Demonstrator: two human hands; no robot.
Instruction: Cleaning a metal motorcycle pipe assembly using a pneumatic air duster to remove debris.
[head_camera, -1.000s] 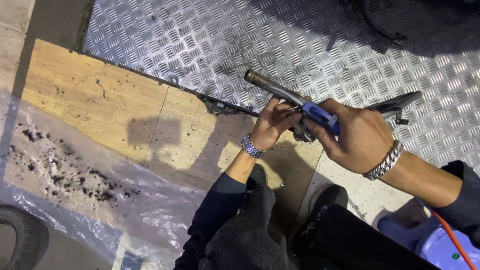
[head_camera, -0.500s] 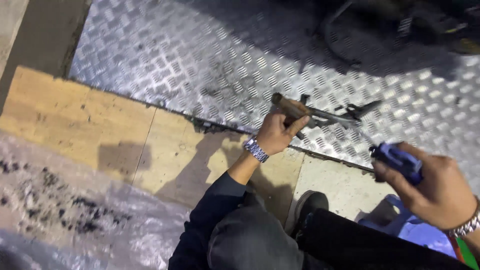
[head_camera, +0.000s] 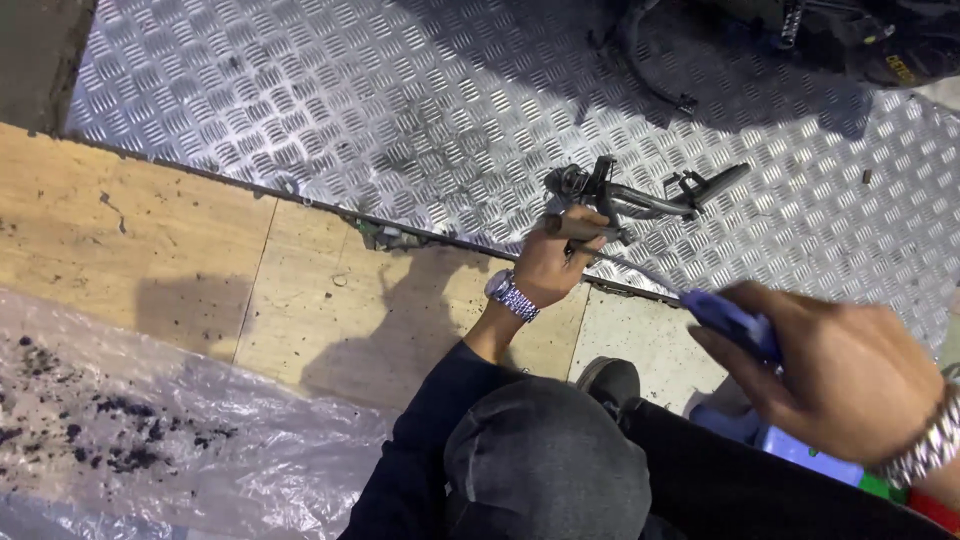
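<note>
My left hand (head_camera: 556, 265), with a metal watch on its wrist, grips the brown handle end of a dark metal part (head_camera: 640, 200) that lies on the checker plate floor (head_camera: 400, 110). My right hand (head_camera: 840, 370), wearing a chain bracelet, holds a blue-handled screwdriver (head_camera: 730, 320). Its thin shaft runs up and left toward the metal part, close to my left hand. My knees in dark trousers fill the lower middle.
A tan stone slab (head_camera: 150, 250) borders the checker plate. Clear plastic sheeting (head_camera: 130, 440) strewn with black debris covers the lower left. Dark machinery and a cable (head_camera: 780, 40) sit at the top right. A blue plastic stool (head_camera: 790, 445) is under my right arm.
My right hand has drawn the blue-handled screwdriver away from the metal part, down and to the right. My left hand stays on the part, which now rests lower on the plate.
</note>
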